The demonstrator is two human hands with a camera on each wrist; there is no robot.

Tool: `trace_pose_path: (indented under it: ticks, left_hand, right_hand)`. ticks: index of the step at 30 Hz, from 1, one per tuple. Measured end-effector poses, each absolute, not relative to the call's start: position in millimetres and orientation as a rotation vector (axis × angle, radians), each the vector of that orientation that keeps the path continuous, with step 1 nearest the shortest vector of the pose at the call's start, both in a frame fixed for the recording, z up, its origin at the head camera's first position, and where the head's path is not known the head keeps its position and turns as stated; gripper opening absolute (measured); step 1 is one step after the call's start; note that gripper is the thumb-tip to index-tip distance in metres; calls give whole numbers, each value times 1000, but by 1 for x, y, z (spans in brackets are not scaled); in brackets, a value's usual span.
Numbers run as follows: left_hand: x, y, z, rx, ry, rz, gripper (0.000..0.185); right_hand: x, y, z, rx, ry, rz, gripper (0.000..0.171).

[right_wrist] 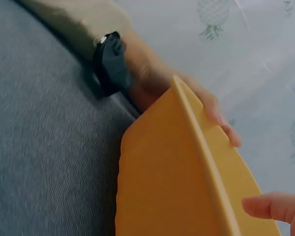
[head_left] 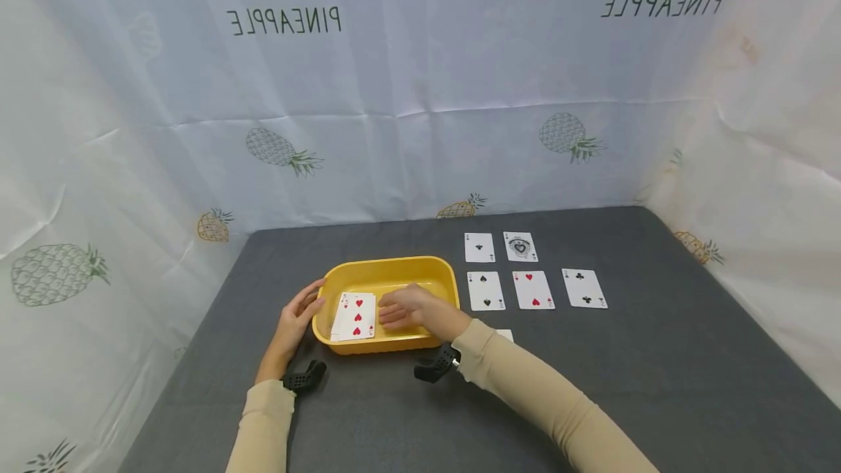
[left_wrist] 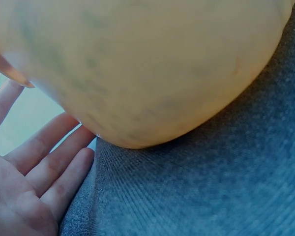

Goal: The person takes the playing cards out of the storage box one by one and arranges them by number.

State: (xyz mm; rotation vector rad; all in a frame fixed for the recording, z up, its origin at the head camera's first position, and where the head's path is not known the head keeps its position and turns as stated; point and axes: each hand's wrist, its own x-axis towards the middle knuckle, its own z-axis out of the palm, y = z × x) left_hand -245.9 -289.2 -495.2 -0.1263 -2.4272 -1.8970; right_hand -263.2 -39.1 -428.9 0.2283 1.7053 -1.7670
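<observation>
A yellow plastic tray sits on the dark table. My left hand rests against its left end; the left wrist view shows extended fingers beside the tray's wall. Inside, at the left, lies a small pile of playing cards with a three of hearts face up on top. Over the tray's middle, just right of the pile, is my right hand, its fingers loosely bent and no card showing in them. The right wrist view catches its thumb near the tray's rim.
Right of the tray lie an ace of clubs, an ornate ace, a two of spades, a two of hearts and a two of clubs. My right forearm partly covers another card. Pineapple-print curtains surround the table.
</observation>
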Motion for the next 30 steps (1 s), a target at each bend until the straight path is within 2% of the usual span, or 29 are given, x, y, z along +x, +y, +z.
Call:
trace_pose_path:
  ticks: [14,18,23,30]
  left_hand:
    - [-246,-288,-494,-68,-2461,-1874,50]
    - [-245,-288,-494,-72,-2454,-1880,50]
    - [-246,-288,-495,-98,-2434,-1889,50]
    - [-246,-288,-494,-127,-2418,-1911,50]
  right_hand:
    - [-269,-61,-434,463,1376,-1891,49]
    - [-270,-67,-437,508,1424,-1897,39]
    - [-270,-73,-438,441,1582,-1875,23]
    - [-268,-81,-438,356,1836,-1785,14]
